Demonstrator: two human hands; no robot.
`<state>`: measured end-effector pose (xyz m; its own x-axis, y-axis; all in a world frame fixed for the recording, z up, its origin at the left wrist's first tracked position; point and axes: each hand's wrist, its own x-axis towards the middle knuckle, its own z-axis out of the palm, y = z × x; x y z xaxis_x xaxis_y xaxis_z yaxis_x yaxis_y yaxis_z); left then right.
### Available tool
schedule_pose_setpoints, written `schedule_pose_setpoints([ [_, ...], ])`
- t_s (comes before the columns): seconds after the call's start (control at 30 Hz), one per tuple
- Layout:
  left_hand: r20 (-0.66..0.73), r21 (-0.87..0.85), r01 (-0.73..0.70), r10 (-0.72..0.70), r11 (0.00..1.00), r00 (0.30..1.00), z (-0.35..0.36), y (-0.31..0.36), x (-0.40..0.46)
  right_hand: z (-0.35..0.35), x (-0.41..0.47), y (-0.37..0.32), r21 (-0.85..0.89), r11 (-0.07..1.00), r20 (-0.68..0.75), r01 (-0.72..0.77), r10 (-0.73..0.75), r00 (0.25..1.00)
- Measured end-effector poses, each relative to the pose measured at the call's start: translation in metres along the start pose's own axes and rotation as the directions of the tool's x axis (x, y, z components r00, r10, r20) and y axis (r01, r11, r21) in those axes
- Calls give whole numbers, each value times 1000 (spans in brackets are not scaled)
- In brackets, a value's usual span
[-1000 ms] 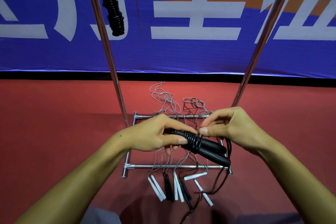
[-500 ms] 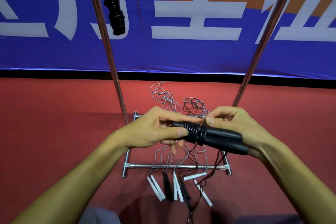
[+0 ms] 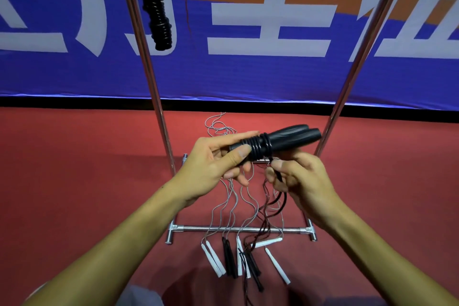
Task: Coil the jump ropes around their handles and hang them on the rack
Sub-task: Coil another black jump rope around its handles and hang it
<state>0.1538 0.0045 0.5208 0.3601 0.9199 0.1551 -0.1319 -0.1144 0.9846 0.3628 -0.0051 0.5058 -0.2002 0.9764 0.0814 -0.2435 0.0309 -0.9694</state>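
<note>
Handles (image 3: 285,140), black pair side by side, held mid-air in front of rack (image 3: 159,112), few rope turns near left end. Left hand (image 3: 213,166) grips that end; right hand (image 3: 301,179) pinches loose rope (image 3: 279,176) just below.

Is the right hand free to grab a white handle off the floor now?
Probably not yet. The right hand is pinching the black rope, and the left hand holds the black handles. Nothing lies over the white handles on the floor, but it would have to let go first.
</note>
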Motion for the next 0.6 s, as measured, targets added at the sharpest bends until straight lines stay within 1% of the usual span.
schedule_pose_setpoints([
  [0.03,-13,6,3,-3,1000,1000,-1,-1,1,2,-1,0,-5,1000,18,0,0,1000],
  [0.1,-18,28,-7,7,1000,1000,0,-4,1,4,-1,4,-24,1000,3,-13,13,1000],
  [0.17,-27,54,-38,40,998,999,5,-6,0,7,-1,8,36,999,-38,-33,35,999],
  [0.27,-82,120,-69,79,990,993,7,-10,-2,14,-3,14,135,989,-45,-63,70,997],
  [0.4,-47,187,-59,69,980,996,2,-12,-3,14,-5,13,181,978,-24,-103,109,994],
  [0.43,-39,191,-64,72,979,997,2,-12,-3,13,-5,15,196,975,-17,-101,106,994],
  [0.53,-24,235,-117,127,965,992,5,-12,-2,12,-2,17,255,967,32,2,-11,999],
  [0.6,-39,276,-144,161,950,986,6,-12,-1,14,1,17,225,973,19,48,-54,998],
])
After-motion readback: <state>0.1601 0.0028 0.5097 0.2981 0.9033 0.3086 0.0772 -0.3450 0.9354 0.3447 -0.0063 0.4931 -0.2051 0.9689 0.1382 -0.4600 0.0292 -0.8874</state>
